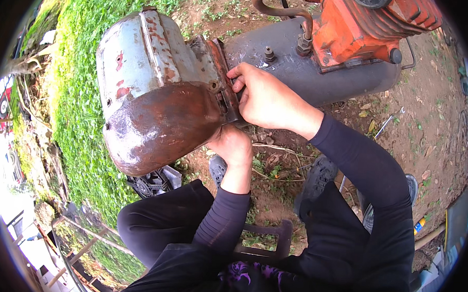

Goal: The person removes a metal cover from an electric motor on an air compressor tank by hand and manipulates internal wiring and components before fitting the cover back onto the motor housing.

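Note:
A grey, rust-stained motor housing (139, 53) with a brown rounded lower side (167, 122) lies at the left, its right end against a rusty mounting bracket (217, 56). The bracket sits at the end of a dark grey cylindrical tank (291, 39). My right hand (278, 98) is at the bracket's edge, thumb and forefinger pinched together; anything between them is too small or hidden to make out. From below, my left hand (234, 146) reaches up under the housing and the bracket. Its fingers are hidden behind the metal.
An orange finned compressor head (359, 31) with a curved pipe (281, 10) stands on the tank, near a small fitting (270, 54). On the dirt at the right lies a wrench (385, 124). A black finned part (151, 183) rests on the grass beside my knee.

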A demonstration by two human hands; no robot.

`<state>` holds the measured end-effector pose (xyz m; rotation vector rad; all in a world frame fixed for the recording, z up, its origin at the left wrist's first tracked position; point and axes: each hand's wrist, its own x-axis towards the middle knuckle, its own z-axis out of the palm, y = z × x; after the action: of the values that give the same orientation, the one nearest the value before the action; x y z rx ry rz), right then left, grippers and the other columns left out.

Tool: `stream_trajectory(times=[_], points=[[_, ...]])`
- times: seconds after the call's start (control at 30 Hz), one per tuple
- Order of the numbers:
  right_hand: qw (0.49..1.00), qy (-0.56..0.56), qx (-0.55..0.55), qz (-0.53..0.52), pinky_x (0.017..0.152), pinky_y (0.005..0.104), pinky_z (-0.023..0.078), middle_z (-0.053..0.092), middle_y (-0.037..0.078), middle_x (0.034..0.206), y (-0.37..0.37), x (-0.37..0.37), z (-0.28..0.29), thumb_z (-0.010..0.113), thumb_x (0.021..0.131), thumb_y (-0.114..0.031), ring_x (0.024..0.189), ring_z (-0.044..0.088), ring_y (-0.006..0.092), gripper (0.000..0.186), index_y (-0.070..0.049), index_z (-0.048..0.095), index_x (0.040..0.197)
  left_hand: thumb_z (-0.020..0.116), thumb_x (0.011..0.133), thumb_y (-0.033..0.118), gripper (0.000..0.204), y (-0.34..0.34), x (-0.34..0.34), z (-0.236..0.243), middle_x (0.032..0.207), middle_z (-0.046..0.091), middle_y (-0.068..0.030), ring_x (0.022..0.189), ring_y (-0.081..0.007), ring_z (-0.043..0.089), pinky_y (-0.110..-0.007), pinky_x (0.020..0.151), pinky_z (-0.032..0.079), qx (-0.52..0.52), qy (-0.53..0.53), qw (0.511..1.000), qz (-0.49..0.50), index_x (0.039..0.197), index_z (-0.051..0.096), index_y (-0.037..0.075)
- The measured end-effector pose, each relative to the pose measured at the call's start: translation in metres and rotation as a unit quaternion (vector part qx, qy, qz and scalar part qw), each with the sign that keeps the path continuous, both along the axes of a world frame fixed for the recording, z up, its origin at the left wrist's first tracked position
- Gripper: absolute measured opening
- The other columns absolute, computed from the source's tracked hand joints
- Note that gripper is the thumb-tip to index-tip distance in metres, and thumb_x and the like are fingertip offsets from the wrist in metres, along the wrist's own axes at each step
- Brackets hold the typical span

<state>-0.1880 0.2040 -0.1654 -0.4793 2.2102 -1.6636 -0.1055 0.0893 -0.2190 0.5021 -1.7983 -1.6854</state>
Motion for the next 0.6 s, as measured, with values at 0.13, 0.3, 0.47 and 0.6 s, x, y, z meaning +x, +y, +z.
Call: stream_trajectory(times=[0.13, 0.3, 0.47, 0.6], points=[[0.998, 0.031, -0.047, 0.003, 0.075, 0.0364, 0.053, 0.054, 0.013, 0.099, 0.004, 0.012, -0.003, 0.054, 0.073, 0.007, 0.083, 0.06, 0.0239, 0.051, 0.003, 0.048, 0.124, 0.052, 0.088, -0.008, 0.035, 0.004, -0.002, 0.003, 0.124, 0.061, -0.0152, 0.108, -0.0214, 0.062, -0.035, 0.094, 0.05, 0.071, 0.027, 0.997, -0.005, 0.122, 0.054, -0.007], [0.998, 0.019, -0.06, 0.013, 0.078, 0.0353, 0.052, 0.054, 0.013, 0.101, 0.01, 0.024, -0.01, 0.054, 0.072, 0.008, 0.086, 0.057, 0.021, 0.057, 0.003, 0.047, 0.128, 0.052, 0.089, -0.009, 0.032, 0.014, -0.006, 0.014, 0.122, 0.062, -0.0132, 0.104, -0.0196, 0.063, -0.034, 0.089, 0.053, 0.065, 0.027, 0.997, -0.018, 0.121, 0.055, -0.006], [0.996, 0.051, -0.054, -0.054, 0.086, 0.0363, 0.051, 0.055, 0.016, 0.103, 0.005, 0.007, -0.003, 0.049, 0.075, 0.008, 0.09, 0.059, 0.0249, 0.052, 0.005, 0.046, 0.127, 0.054, 0.089, -0.009, 0.036, 0.013, -0.011, 0.0, 0.127, 0.059, -0.0125, 0.11, -0.0198, 0.058, -0.036, 0.097, 0.047, 0.031, 0.044, 0.999, 0.007, 0.125, 0.052, -0.005], [0.976, 0.169, -0.08, -0.112, 0.095, 0.0382, 0.048, 0.057, 0.02, 0.113, -0.016, -0.021, 0.008, 0.047, 0.082, 0.0, 0.104, 0.06, 0.0302, 0.045, 0.005, 0.044, 0.127, 0.057, 0.086, -0.008, 0.036, 0.009, -0.013, -0.01, 0.125, 0.06, -0.0129, 0.107, -0.0193, 0.059, -0.036, 0.098, 0.046, 0.022, 0.053, 0.992, 0.115, 0.122, 0.054, -0.005]])
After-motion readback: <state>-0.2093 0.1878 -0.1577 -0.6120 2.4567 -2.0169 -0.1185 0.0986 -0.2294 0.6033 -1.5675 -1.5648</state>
